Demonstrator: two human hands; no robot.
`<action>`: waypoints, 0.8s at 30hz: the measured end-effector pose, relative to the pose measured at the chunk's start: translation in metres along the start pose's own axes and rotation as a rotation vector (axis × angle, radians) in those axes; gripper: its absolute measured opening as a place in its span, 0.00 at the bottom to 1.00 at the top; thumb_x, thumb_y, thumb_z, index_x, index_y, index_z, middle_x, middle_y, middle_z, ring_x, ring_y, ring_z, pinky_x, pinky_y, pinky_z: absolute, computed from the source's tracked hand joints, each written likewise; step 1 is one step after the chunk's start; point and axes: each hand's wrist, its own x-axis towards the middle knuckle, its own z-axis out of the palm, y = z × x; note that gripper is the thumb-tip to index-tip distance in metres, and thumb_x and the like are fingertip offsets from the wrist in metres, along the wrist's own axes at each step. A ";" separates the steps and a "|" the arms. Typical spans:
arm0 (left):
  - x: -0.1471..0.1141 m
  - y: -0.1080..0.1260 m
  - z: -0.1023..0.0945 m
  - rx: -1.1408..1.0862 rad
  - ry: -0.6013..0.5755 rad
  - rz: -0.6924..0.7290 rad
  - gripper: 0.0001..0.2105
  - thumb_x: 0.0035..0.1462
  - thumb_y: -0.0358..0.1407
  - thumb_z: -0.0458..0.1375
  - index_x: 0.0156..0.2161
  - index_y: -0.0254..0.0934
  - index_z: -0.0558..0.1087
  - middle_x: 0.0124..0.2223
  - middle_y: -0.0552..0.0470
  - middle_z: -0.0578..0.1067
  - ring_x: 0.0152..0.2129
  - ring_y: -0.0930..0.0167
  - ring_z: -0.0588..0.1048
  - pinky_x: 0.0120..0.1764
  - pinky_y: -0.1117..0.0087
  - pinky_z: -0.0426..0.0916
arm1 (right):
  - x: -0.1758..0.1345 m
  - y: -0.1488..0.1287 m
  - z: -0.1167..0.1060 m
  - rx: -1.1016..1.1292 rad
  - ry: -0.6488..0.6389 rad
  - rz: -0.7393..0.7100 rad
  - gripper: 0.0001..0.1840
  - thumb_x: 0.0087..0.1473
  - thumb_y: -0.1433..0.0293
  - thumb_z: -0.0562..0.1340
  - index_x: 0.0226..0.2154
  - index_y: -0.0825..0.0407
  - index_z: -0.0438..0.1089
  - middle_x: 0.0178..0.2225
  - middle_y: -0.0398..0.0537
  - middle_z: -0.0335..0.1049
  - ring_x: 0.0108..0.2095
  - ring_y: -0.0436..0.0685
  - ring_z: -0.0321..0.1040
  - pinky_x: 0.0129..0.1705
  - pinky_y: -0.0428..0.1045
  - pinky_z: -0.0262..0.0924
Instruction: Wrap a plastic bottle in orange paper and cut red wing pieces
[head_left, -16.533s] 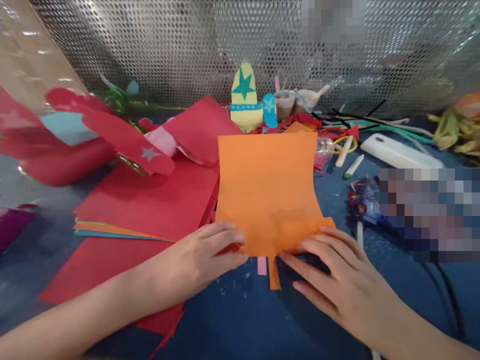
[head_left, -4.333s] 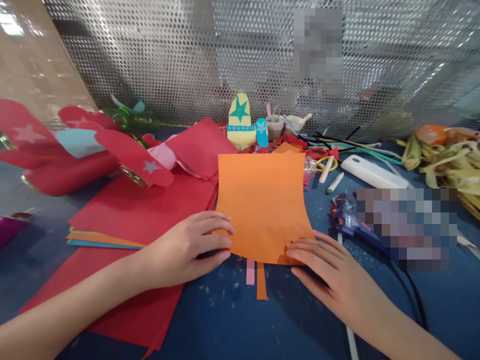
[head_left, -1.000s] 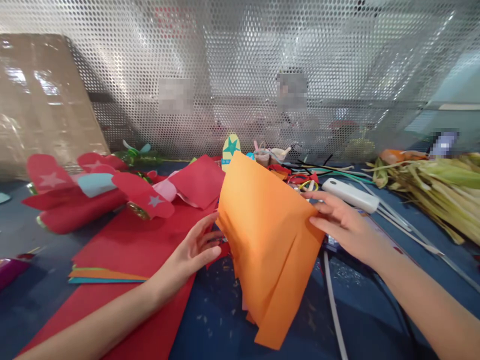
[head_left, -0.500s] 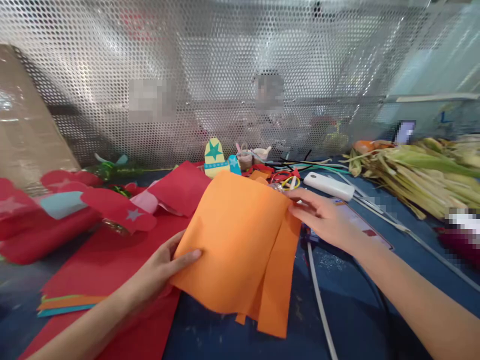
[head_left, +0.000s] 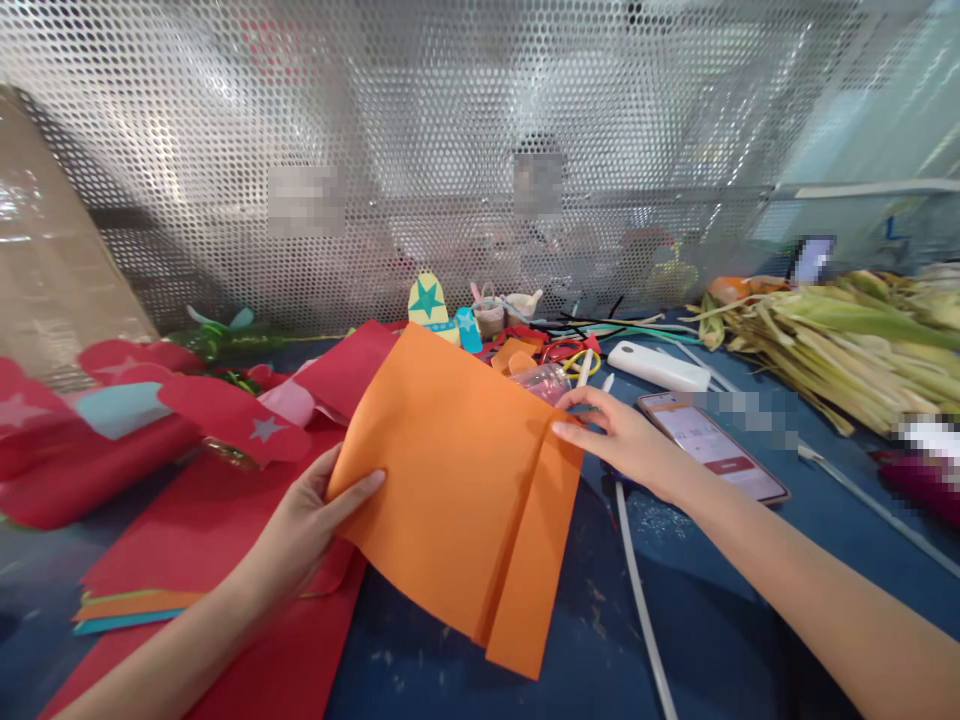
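Note:
An orange sheet, felt or thick paper by its look, is held up above the blue table, bowed and tilted. My left hand grips its left edge, thumb on the front face and fingers behind. At the upper right corner, my right hand pinches the sheet together with a narrower orange strip. That strip runs down along the sheet's right side and sticks out past its lower edge. Below and left of my left hand lie red sheets, with orange, green and blue edges showing in the stack.
Red cut-out shapes with stars lie at the left. A phone, a white device and a white cable are at the right. Dried husks fill the far right. A perforated metal panel stands behind.
The orange sheet has shifted a little left and flattened out. My right hand has moved left and slightly down with the corner and strip, uncovering more of the phone.

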 end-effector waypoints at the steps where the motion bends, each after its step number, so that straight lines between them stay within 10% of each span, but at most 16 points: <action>1: 0.000 0.001 0.001 -0.006 0.013 0.007 0.27 0.39 0.42 0.71 0.47 0.39 0.74 0.41 0.47 0.81 0.37 0.58 0.80 0.39 0.64 0.78 | 0.000 -0.001 0.000 -0.005 0.004 0.010 0.17 0.49 0.56 0.63 0.37 0.48 0.63 0.45 0.50 0.69 0.46 0.61 0.69 0.51 0.58 0.62; 12: 0.002 -0.001 -0.002 -0.070 0.066 0.016 0.28 0.40 0.41 0.72 0.49 0.40 0.73 0.42 0.49 0.81 0.38 0.62 0.80 0.38 0.71 0.77 | 0.000 -0.003 -0.003 0.020 0.046 -0.013 0.18 0.50 0.59 0.62 0.43 0.48 0.66 0.52 0.51 0.68 0.50 0.60 0.68 0.53 0.57 0.60; 24: 0.006 -0.004 -0.005 -0.119 0.051 0.017 0.25 0.38 0.41 0.72 0.45 0.41 0.74 0.44 0.52 0.81 0.39 0.64 0.80 0.36 0.76 0.76 | -0.002 -0.007 0.000 0.301 0.055 0.075 0.22 0.49 0.47 0.61 0.27 0.48 0.60 0.36 0.44 0.70 0.42 0.56 0.68 0.42 0.51 0.65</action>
